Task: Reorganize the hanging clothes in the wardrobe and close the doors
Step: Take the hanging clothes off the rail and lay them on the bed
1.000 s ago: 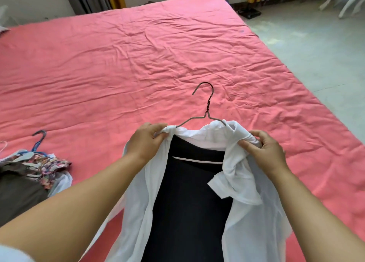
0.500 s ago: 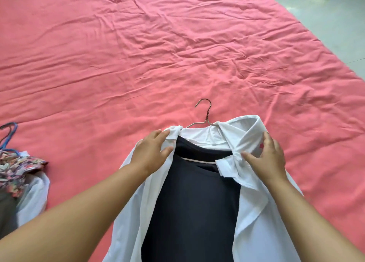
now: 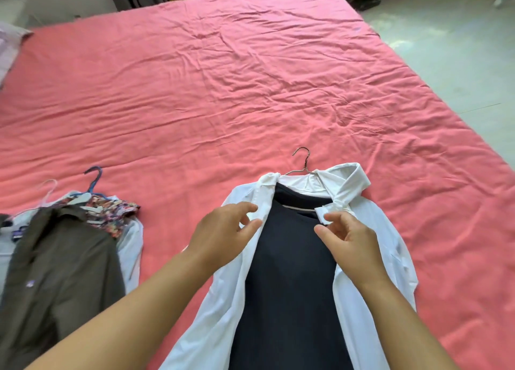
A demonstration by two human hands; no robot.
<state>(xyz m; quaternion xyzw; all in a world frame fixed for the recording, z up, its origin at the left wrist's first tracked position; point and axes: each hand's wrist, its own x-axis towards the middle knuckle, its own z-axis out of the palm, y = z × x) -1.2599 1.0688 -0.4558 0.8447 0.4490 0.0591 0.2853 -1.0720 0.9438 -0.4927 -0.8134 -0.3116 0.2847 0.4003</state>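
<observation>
A white shirt lies open on the pink bed over a dark navy garment. Both hang on one wire hanger, whose hook points away from me. My left hand hovers at the shirt's left front edge, fingers loosely curled, thumb and forefinger apart. My right hand is just below the right collar tip, fingers relaxed, a fingertip touching or nearly touching the tip. Neither hand plainly grips the cloth. No wardrobe is in view.
At the left lies a pile of clothes: an olive jacket, a floral garment, a blue hanger and a white hanger. A pillow sits at the far left. Pale floor runs along the bed's right side.
Both hands have come off the shirt's shoulders and collar and drawn back toward me. The collar now lies flat on the bed. My view has lifted, showing more of the clothes pile.
</observation>
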